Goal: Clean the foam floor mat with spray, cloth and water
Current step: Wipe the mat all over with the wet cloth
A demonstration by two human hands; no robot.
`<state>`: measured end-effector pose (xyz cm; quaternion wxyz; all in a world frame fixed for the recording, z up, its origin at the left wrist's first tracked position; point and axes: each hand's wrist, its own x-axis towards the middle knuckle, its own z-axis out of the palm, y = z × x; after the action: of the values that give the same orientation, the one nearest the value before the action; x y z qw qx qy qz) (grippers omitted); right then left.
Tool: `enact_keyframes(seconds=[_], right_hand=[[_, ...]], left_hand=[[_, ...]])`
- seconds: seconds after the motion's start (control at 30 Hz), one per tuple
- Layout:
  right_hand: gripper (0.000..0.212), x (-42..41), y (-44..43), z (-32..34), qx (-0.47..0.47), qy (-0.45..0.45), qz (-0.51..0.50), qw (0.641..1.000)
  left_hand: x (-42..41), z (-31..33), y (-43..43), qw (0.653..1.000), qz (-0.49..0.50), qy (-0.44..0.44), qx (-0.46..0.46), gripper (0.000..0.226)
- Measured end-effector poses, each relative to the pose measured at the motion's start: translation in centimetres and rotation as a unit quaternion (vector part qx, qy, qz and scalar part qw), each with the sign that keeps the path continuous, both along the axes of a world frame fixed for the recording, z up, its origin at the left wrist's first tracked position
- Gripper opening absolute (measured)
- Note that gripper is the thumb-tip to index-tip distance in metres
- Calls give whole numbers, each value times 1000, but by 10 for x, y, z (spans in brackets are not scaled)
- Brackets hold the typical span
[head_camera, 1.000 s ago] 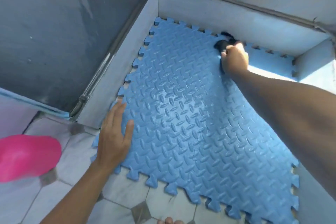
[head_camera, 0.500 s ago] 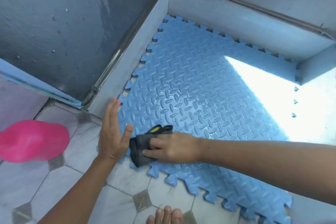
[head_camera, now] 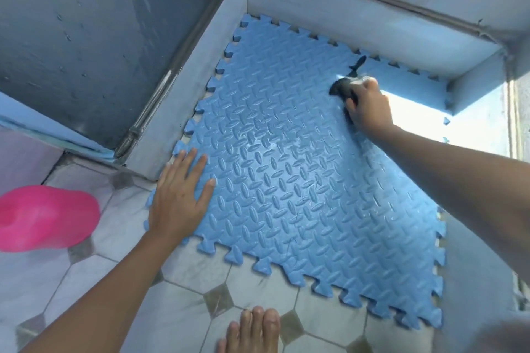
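Right hand (head_camera: pixel 368 107) with cloth (head_camera: pixel 342 88) now back at mat's (head_camera: pixel 286 180) far edge.

You have no text, label, brand, number or sign to read anywhere in this view.
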<state>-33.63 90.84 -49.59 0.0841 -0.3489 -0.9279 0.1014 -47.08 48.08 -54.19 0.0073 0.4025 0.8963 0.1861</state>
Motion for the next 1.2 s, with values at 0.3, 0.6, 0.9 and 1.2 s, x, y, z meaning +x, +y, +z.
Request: enact_keyframes(seconds=[0.3,0.6,0.9,1.2], right_hand=[[33,23,-184,3,-32,7,516,856],[33,141,-82,16,15,-167,586,793],[24,117,2,25,-39,-128,-92,987],[22,131,-158,22,-13,-127,566,815]], left_hand=[[1,4,-1,1000,5,-20,11,58],[0,7,0,1000,3,-16,4,59],[2,11,1,1000,3,-23,16,61],[-4,22,21,999,33,24,-14,55]])
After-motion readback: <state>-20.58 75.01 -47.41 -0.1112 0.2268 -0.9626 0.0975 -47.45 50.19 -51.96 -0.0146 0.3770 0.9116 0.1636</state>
